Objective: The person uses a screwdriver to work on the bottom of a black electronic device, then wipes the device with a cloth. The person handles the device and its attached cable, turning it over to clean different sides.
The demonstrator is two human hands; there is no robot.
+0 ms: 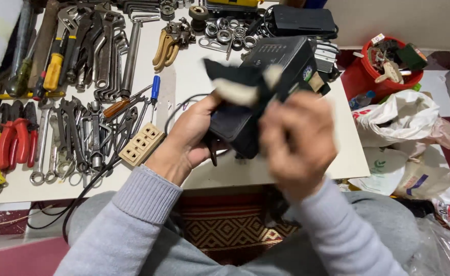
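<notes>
White and low, the table (194, 76) sits in front of a person who wears grey sleeves. Lots of tools lie on it.

The left hand (189, 135) holds a black box-shaped device (266, 76) from below. Its fingers curl around the near end of the device, so they are closed on it. The device is lifted up over the near edge of the table, between the two hands. A thin black cable (89, 186) runs from the device and drops off the front of the table.

The right hand (296, 140) is blurry. Its fingers are bunched tight on a dark cloth with white patches (238, 84). The cloth lies against the top of the device.

On the left side of the table are rows of grey wrenches (89, 51), red-handled pliers (15, 143) and a screwdriver with a blue handle (155, 88). A tan power strip (142, 144) lies just beside the left hand. Near the far edge are small metal rings (230, 30) and a black adapter (301, 20).

On the floor to the right stand a red bucket (360, 79) full of bits and some white plastic bags (398, 115). A patterned rug (225, 230) shows under the table, between the person's arms.
</notes>
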